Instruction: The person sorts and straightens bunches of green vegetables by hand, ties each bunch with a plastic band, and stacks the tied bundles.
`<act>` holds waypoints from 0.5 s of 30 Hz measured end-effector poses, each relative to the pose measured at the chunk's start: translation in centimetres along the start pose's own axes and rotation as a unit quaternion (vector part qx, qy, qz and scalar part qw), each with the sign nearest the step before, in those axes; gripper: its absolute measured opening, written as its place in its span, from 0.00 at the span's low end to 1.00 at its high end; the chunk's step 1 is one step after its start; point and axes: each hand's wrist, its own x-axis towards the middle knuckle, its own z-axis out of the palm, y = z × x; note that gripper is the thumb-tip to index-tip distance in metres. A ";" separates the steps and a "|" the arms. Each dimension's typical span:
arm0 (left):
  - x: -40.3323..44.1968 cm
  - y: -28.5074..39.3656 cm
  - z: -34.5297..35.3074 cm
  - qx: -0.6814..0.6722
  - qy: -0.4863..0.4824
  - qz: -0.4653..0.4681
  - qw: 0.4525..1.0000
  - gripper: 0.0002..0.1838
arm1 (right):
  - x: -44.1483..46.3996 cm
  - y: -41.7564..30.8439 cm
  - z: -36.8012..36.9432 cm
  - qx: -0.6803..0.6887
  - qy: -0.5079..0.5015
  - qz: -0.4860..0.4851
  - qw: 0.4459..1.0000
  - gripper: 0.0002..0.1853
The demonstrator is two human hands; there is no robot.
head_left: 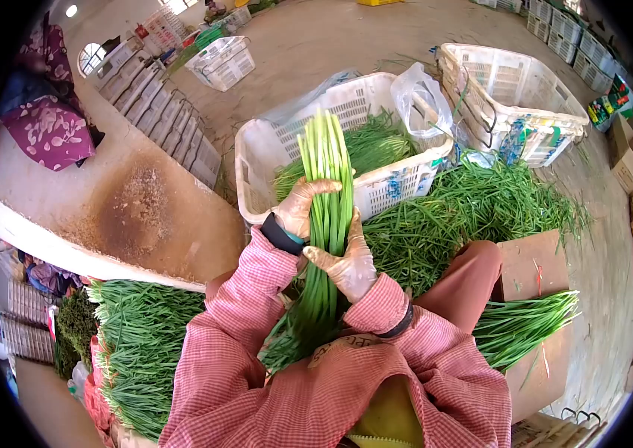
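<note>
A bunch of garlic chives stands almost upright before my chest, pale stem ends at the top and green leaves hanging toward my lap. My left hand, in a thin translucent glove, is wrapped round the stems from the left. Lower down, my right hand, gloved the same way, holds the bunch from the right, its thumb across the front. Just beyond the bunch is a white plastic crate with more chives inside. A loose heap of chives lies to the right of that crate.
Another white crate stands at the back right. Beside my right leg, chives lie on cardboard. Stacked chives fill the lower left. A stained pale slab curves along my left, with a purple floral cloth on it.
</note>
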 end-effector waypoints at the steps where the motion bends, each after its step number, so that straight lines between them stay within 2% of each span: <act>1: 0.4 0.3 1.3 -0.039 -0.042 0.006 0.998 0.24 | 0.3 0.3 0.1 -0.038 0.022 -0.061 0.997 0.56; 2: 0.6 -0.1 2.3 -0.039 -0.051 0.048 0.997 0.25 | 0.5 0.1 -0.5 -0.020 0.024 -0.052 0.998 0.54; 3: 1.1 -0.4 2.2 -0.040 -0.040 0.046 0.997 0.23 | 0.8 -0.3 -1.1 -0.003 0.027 -0.043 0.999 0.53; 5: 1.4 -1.3 3.2 -0.006 -0.040 0.087 0.995 0.21 | 1.6 0.8 -3.4 -0.154 -0.028 -0.106 0.982 0.51; 6: 1.6 -1.9 3.6 -0.002 -0.009 0.095 0.995 0.20 | 1.7 1.0 -3.6 0.108 -0.033 -0.004 0.994 0.41; 7: 1.4 -2.3 4.5 0.005 0.012 0.117 0.993 0.20 | 1.8 0.5 -3.3 0.368 0.012 0.086 0.926 0.32; 8: 1.5 -2.3 5.1 0.016 0.001 0.114 0.993 0.21 | 1.7 1.3 -4.2 0.155 0.042 0.042 0.986 0.24; 9: 1.8 -2.3 5.5 0.026 -0.013 0.109 0.994 0.22 | 1.5 1.4 -4.8 0.016 0.038 0.008 0.999 0.21; 10: 2.5 -1.5 5.2 0.004 -0.067 0.052 0.996 0.27 | 1.3 1.6 -5.5 -0.124 0.044 -0.025 0.991 0.17; 11: 2.9 -0.6 5.8 -0.014 -0.105 0.021 0.994 0.33 | 0.2 -1.5 -4.6 -0.123 0.040 -0.036 0.991 0.20; 12: 3.5 0.2 6.3 -0.030 -0.134 0.054 0.989 0.36 | -0.8 -4.5 -3.7 -0.122 0.037 -0.047 0.991 0.23; 13: 3.6 0.6 7.8 -0.026 -0.106 0.136 0.985 0.32 | -0.4 -3.7 -4.4 -0.147 -0.049 -0.086 0.984 0.23; 14: 4.7 1.8 7.3 -0.007 -0.115 0.156 0.981 0.27 | -0.4 -3.0 -4.9 -0.208 -0.061 -0.115 0.969 0.25; 15: 5.6 3.1 6.5 -0.043 -0.085 0.143 0.985 0.21 | -0.1 -1.5 -5.3 -0.187 -0.042 -0.115 0.975 0.26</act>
